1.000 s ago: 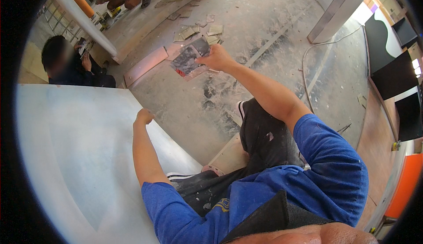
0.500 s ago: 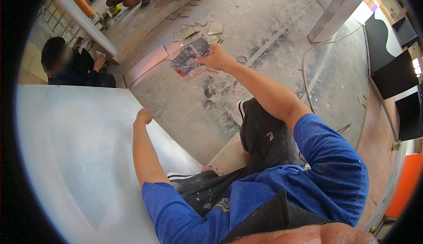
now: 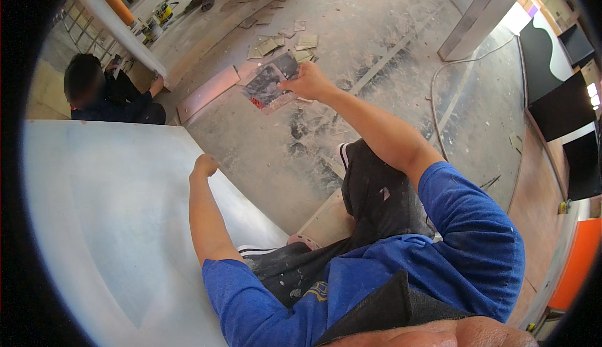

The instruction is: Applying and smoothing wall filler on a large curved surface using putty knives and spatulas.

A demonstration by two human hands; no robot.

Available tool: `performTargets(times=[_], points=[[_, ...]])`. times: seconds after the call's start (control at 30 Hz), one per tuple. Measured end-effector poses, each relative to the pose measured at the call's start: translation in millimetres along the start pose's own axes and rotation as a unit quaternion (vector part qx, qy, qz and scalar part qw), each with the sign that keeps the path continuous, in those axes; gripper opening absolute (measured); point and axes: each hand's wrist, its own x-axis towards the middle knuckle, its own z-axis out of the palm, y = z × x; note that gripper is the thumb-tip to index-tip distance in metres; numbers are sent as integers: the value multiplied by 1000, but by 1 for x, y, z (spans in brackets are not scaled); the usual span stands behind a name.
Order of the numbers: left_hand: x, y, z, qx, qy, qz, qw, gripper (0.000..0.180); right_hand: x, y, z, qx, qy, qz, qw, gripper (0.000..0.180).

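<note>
My right hand (image 3: 308, 82) is stretched out over the dusty floor and grips a flat rectangular tool (image 3: 269, 84), grey and smeared, by its right edge. My left hand (image 3: 204, 164) rests with curled fingers on the edge of a large smooth white panel (image 3: 100, 221) that fills the left of the view. Both arms wear blue short sleeves. My dark trousers (image 3: 370, 190) show below the right arm.
A person in dark clothes (image 3: 103, 93) crouches beyond the panel's far edge. Loose flat pieces (image 3: 282, 43) lie on the floor past the tool. A pinkish board (image 3: 207, 93), a grey column (image 3: 483, 11), a cable (image 3: 439, 77) and buckets (image 3: 160, 15) stand around.
</note>
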Motion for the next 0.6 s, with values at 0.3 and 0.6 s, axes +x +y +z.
performTargets(times=[0.3,0.6], points=[[1,0,1,21,7,9,1000,50,13,27,11,12,16,-20,1000,38],[4,-8,8,10,23,-3,1000,51,14,32,15,27,11,-24,999,38]])
